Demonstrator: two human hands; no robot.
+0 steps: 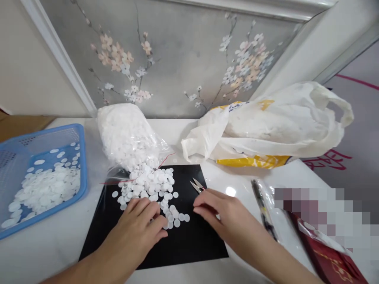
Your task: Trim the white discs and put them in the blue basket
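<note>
Small round white discs (154, 183) lie in a loose pile on a black mat (183, 248). My left hand (142, 221) rests at the near side of the pile, fingers curled down among the discs and its fingertips mostly hidden. At the mat's right side, my right hand (223, 209) has thumb and index finger brought together in a pinch. Whatever may be between them is too small to make out. A pair of small snips (197, 185) lies just beyond that hand, blades apart and handles hidden behind the fingers.
A clear bag (127, 132) full of discs spills onto the mat's far edge. Left stands a blue basket (84, 157) holding more discs. White plastic carrier bag (272, 122) lies back right. Pens (262, 209) and a red packet (331, 256) are at right. A floral panel (183, 51) stands behind.
</note>
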